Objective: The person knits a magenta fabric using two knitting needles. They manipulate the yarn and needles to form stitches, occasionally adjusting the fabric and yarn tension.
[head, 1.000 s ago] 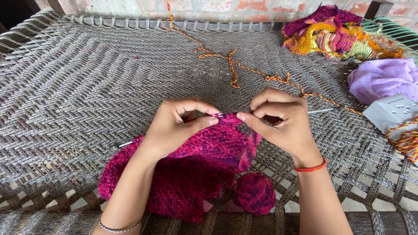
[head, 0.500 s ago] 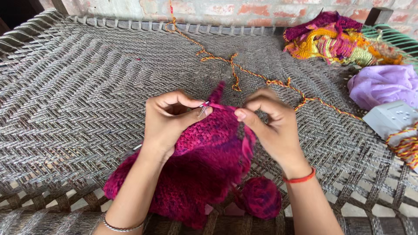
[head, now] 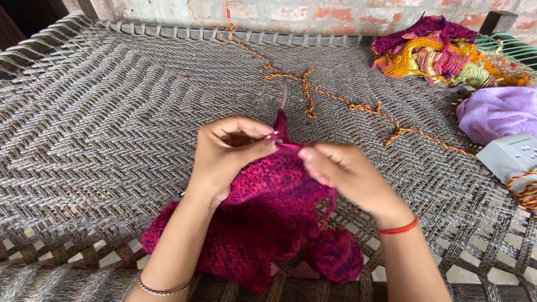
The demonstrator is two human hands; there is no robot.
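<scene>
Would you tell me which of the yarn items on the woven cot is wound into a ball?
The magenta ball of yarn by the right wrist, at the cot's near edge. The orange-yellow strand lies loose across the weave, and the multicoloured heap is knitted fabric.

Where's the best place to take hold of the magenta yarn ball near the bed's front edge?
Grip the yarn ball around its round middle, coming from above and from the right. Its left side presses against the knitted piece, and the right hand hovers over it, so the right flank looks freest.
</scene>
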